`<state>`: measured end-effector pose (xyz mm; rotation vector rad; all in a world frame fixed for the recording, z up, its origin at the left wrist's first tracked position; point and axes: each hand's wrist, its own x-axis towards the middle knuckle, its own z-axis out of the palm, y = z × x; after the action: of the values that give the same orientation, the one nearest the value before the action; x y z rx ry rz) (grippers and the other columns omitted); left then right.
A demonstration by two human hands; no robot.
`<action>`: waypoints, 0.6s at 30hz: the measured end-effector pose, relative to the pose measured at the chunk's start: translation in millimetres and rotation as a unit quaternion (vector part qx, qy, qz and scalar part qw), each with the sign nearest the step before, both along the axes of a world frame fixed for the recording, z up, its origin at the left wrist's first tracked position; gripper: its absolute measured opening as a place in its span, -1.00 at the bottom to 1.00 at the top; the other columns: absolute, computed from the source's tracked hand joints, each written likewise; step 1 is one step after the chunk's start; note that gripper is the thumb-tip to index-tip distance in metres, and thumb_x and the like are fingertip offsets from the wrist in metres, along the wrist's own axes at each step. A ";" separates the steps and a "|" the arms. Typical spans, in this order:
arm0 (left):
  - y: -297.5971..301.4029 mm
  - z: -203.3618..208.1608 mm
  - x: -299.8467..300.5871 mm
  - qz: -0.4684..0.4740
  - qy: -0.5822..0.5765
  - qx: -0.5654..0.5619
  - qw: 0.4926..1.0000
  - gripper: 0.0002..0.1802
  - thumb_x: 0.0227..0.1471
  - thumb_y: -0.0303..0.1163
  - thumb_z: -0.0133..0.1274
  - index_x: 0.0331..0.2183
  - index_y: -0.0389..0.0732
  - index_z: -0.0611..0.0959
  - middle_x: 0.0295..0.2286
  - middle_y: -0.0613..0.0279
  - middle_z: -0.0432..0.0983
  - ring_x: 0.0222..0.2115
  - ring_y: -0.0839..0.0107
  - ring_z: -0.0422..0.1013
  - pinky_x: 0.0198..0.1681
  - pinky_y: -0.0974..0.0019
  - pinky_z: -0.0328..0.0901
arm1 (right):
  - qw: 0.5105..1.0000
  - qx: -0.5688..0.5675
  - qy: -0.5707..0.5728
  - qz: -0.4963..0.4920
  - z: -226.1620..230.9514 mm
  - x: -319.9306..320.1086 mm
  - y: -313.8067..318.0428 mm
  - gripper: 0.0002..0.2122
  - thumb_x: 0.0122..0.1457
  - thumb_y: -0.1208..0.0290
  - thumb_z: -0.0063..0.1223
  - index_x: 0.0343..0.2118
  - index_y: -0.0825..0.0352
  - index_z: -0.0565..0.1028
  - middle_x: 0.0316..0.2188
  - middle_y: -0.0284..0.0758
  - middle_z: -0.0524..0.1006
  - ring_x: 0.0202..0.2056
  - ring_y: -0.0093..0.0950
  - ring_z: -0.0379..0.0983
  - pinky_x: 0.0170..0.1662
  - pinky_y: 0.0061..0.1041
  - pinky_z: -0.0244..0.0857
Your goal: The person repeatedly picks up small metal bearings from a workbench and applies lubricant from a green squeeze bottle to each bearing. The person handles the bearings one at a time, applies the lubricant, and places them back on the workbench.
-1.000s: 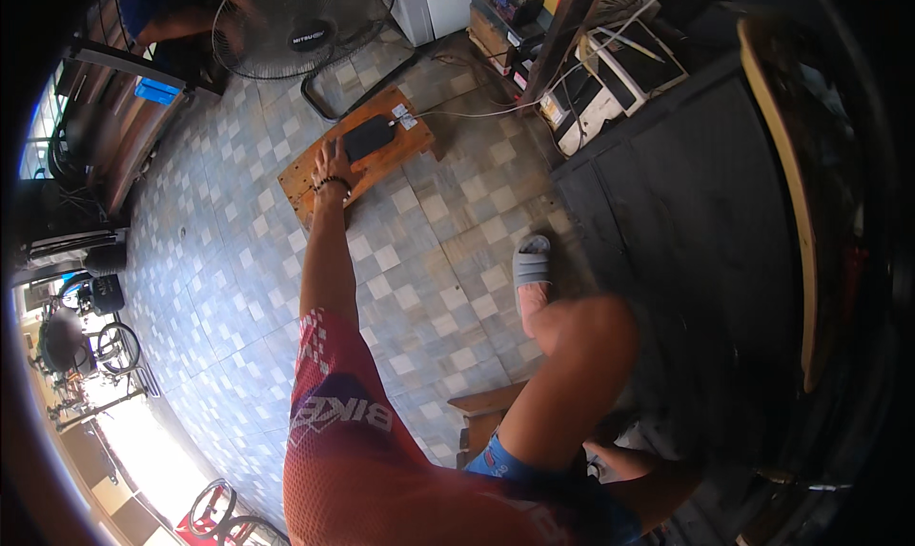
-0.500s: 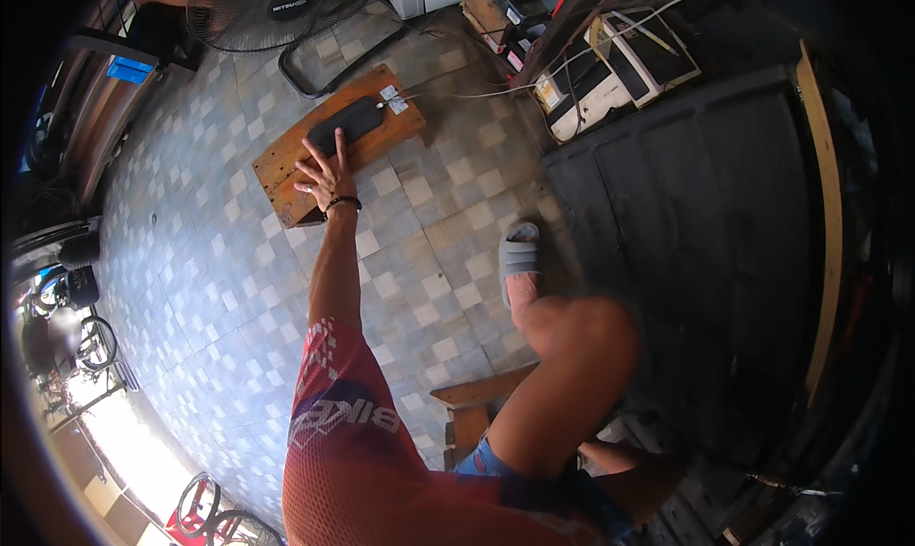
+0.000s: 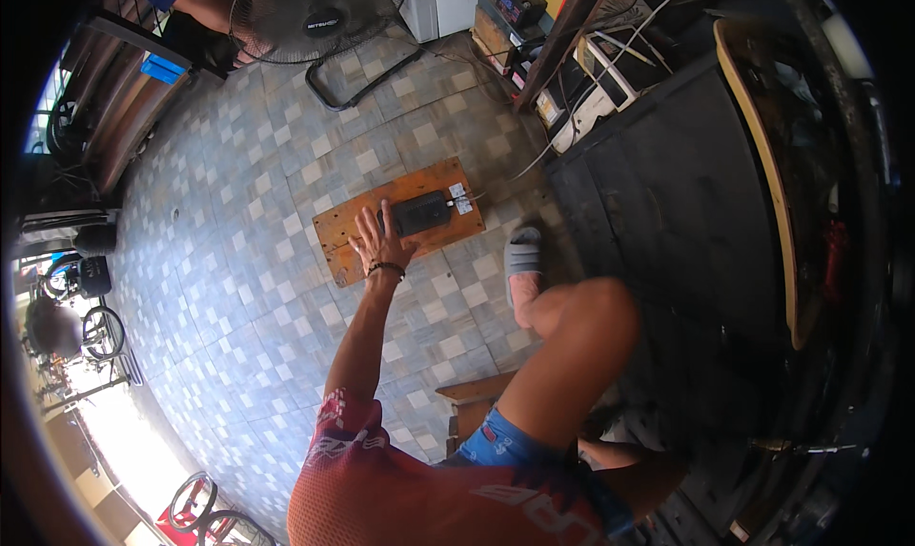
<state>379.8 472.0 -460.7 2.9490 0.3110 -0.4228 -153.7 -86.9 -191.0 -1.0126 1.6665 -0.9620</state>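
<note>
Resting the open left hand (image 3: 379,245) flat, fingers splayed, should steady the bench (image 3: 337,229) at twelve o'clock; best spare the device (image 3: 421,214) at the hand's two o'clock (mind its cable (image 3: 530,168)). The right hand is unseen.

One hand (image 3: 383,244) of mine, one desk (image 3: 343,222), one black slab (image 3: 416,215).
I count one dark bracelet (image 3: 385,268) on my wrist, one pale cable (image 3: 470,198) running to the slab, one grey slipper (image 3: 523,254) on my foot and one wooden stool (image 3: 470,391) by my thigh; farther off, one caged fan (image 3: 315,22), one blue box (image 3: 162,69) and at least three bicycle wheels (image 3: 104,332), the bright left edge being too small to tally fully.
</note>
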 end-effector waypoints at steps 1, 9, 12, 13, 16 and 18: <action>14.9 -7.7 6.8 -0.041 -0.035 -0.028 0.998 0.31 -0.23 -0.04 0.47 0.42 0.26 0.02 0.39 0.00 -0.13 0.36 -0.18 -0.04 0.24 -0.36 0.12 | 1.000 0.003 0.001 0.005 -0.7 -0.6 -2.4 -0.62 0.40 -0.03 -0.41 -0.12 0.14 0.40 -0.13 -0.41 0.36 -0.12 -0.51 0.23 -0.04 -0.29 0.06; 23.1 -18.6 29.8 -0.070 -0.048 -0.098 0.991 0.01 -0.44 -0.20 0.58 0.14 0.08 0.48 0.09 0.16 0.28 0.17 0.03 0.23 0.14 -0.15 0.32 | 1.000 0.012 -0.011 0.008 -9.3 -22.5 -11.7 -0.58 0.40 -0.03 -0.44 -0.05 0.14 0.43 -0.06 -0.39 0.40 -0.04 -0.49 0.27 0.05 -0.25 0.07; 24.6 -22.9 37.4 -0.052 -0.017 -0.099 0.994 0.06 -0.52 -0.23 0.60 0.13 0.09 0.50 0.09 0.13 0.30 0.17 -0.01 0.23 0.17 -0.09 0.32 | 1.000 0.014 -0.011 0.002 -12.1 -32.2 -13.2 -0.57 0.40 -0.03 -0.45 -0.02 0.13 0.44 -0.03 -0.39 0.41 -0.01 -0.48 0.28 0.08 -0.23 0.07; 24.2 -24.2 39.0 -0.053 -0.017 -0.095 0.994 0.05 -0.53 -0.23 0.61 0.12 0.09 0.51 0.08 0.13 0.30 0.16 -0.02 0.23 0.17 -0.08 0.32 | 1.000 0.013 -0.011 0.002 -12.3 -35.1 -14.2 -0.56 0.40 -0.03 -0.45 -0.01 0.13 0.44 -0.02 -0.39 0.42 0.00 -0.48 0.28 0.09 -0.22 0.07; 21.4 -23.5 40.1 -0.056 -0.019 -0.094 0.994 0.05 -0.54 -0.23 0.61 0.11 0.08 0.51 0.07 0.12 0.30 0.14 -0.03 0.23 0.16 -0.07 0.33 | 1.000 0.016 -0.005 -0.006 -11.6 -48.9 -14.3 -0.55 0.40 -0.04 -0.46 0.01 0.13 0.45 0.01 -0.38 0.43 0.03 -0.47 0.30 0.12 -0.21 0.07; 20.2 -24.1 39.5 -0.058 -0.025 -0.107 0.992 0.05 -0.55 -0.23 0.61 0.10 0.07 0.52 0.07 0.11 0.30 0.15 -0.03 0.23 0.17 -0.07 0.32 | 1.000 0.015 -0.002 -0.015 -9.8 -60.1 -12.3 -0.53 0.40 -0.04 -0.47 0.03 0.13 0.46 0.03 -0.38 0.44 0.05 -0.47 0.31 0.15 -0.19 0.07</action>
<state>419.3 492.2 -484.8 2.7699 0.0823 -0.3698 -213.8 -99.2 -200.8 -0.9685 1.6926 -0.9546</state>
